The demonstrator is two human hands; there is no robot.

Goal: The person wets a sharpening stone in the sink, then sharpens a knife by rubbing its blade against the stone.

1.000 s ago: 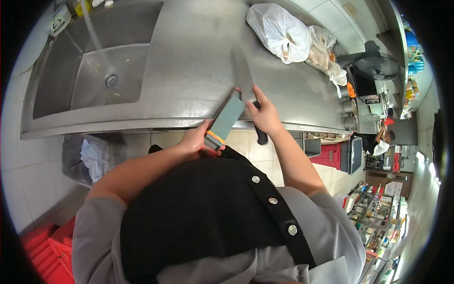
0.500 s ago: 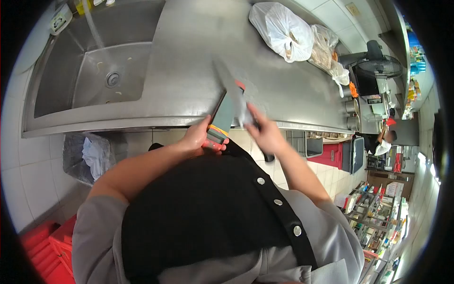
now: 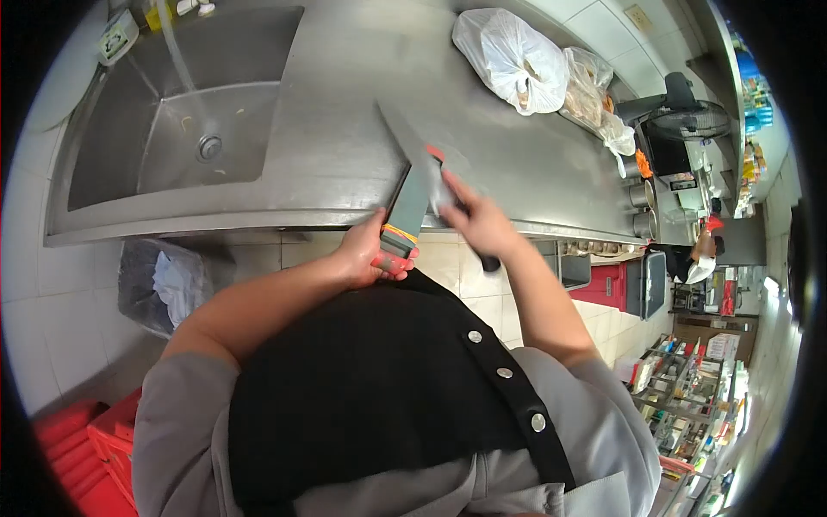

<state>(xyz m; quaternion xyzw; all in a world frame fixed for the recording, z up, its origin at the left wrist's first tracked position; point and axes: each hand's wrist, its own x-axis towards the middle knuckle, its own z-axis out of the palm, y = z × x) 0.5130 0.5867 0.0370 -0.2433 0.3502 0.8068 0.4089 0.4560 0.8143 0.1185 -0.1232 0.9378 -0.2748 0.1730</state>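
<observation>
My left hand [image 3: 369,248] is wrapped round the lower end of a grey-green sharpening stone [image 3: 411,200], which has red ends and yellow and red bands near my fingers. The stone slants upward over the counter's front edge. In my right hand [image 3: 481,226] is a knife [image 3: 398,131], its black handle showing below my fist. Its long blade lies across the upper part of the stone, with the tip pointing up and left. Part of the blade near my fingers is blurred, and the exact contact with the stone is hard to see.
A steel sink [image 3: 185,185] with running water is set into the counter [image 3: 345,52] at left. White plastic bags [image 3: 512,60] lie at the back right, before a black fan [image 3: 689,116]. Below the counter stands a lined bin [image 3: 142,289]. Another person [image 3: 699,263] is far right.
My right hand and the knife have shifted slightly left and up across the stone. My left hand keeps its grip on the stone. The whole view has moved a little.
</observation>
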